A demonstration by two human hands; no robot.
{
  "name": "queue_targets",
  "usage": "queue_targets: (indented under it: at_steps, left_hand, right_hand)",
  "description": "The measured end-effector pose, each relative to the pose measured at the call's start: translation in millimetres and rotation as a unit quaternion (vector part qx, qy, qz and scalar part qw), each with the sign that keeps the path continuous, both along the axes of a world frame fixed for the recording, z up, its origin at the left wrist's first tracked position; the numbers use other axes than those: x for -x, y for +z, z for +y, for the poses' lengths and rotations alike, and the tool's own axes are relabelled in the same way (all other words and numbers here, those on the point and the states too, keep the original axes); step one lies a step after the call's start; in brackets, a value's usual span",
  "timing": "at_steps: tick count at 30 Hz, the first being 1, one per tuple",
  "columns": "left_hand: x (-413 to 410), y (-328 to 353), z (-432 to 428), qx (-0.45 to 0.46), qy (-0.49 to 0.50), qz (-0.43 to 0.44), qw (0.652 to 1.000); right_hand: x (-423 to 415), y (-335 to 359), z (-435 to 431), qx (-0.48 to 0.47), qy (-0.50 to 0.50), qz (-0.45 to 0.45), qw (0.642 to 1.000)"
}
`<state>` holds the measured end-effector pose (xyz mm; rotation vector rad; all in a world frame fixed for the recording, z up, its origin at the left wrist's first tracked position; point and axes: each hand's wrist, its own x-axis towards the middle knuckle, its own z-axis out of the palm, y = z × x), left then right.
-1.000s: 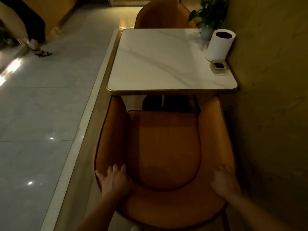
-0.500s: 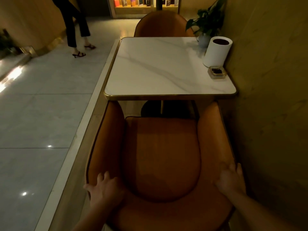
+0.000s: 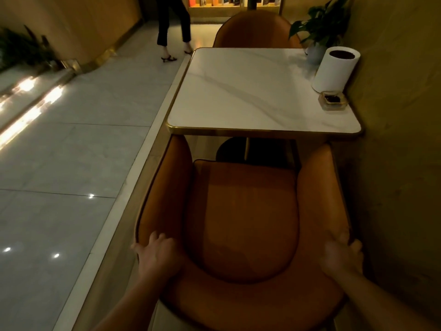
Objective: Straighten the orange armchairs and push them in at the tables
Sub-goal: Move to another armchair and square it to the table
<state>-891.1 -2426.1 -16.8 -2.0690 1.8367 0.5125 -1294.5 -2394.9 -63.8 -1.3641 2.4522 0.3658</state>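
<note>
Gripping near armchair (image 3: 241, 211) by the back rim w/ both hands: left hand (image 3: 158, 258) clamped over the rim's left corner, fingers inside, thumb outside; right hand (image 3: 342, 256) wrapped over the right corner the same way.

Progress, judged: approx halfway on this one. Sits at the bench (image 3: 250, 96) near edge, arm tips about at that edge, seat cushion short of it and fully exposed. Looks roughly square to the bench, so straightening seems mostly done. Left to do: push in further. Far armchair (image 3: 255, 29) at the bench's far edge appears tucked in; can't confirm alignment, only its back shows. No other tables in view, so can't tell how many remain.

In the way:
- dark pedestal base (image 3: 241, 149) under the bench, straight ahead of the seat. Likely the stop limit.
- wall (image 3: 401, 139) along the bench's right side, just beside the chair's right arm and the right hand. Knuckle pinch risk.
- raised step edge (image 3: 133, 168) along the bench's left side, so little room to swing left.

On the bench's far-right corner: white cylinder (image 3: 334, 68), small glass dish (image 3: 332, 100), potted plant (image 3: 319, 22). Well clear of the chair. A person (image 3: 174, 27) on the floor beyond the bench's far-left corner — no conflict.
</note>
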Motion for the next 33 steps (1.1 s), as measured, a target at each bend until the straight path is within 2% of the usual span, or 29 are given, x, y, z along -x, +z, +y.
queue_targets:
  at_steps: [6, 11, 15, 25, 33]
  left_hand:
    - [17.5, 1.1, 11.0, 0.004, 0.008, 0.014, 1.0]
    - [43.5, -2.1, 23.1, -0.015, 0.003, 0.016, 1.0]
    - [53.1, -2.5, 26.5, -0.009, -0.01, 0.025, 1.0]
    - [59.4, 4.4, 24.2, -0.023, -0.013, 0.034, 0.999]
    - [55.5, -3.4, 19.5, 0.016, -0.002, 0.058, 0.998]
  right_hand:
    - [19.3, 1.3, 2.5, -0.036, 0.029, 0.008, 0.999]
    - [48.0, 2.0, 13.3, -0.027, 0.029, -0.014, 0.999]
    - [59.5, 2.5, 24.2, -0.03, 0.049, 0.009, 0.998]
    - [57.5, 5.1, 21.7, -0.028, 0.011, 0.009, 1.0]
    - [66.2, -4.8, 14.5, -0.017, 0.03, -0.001, 0.999]
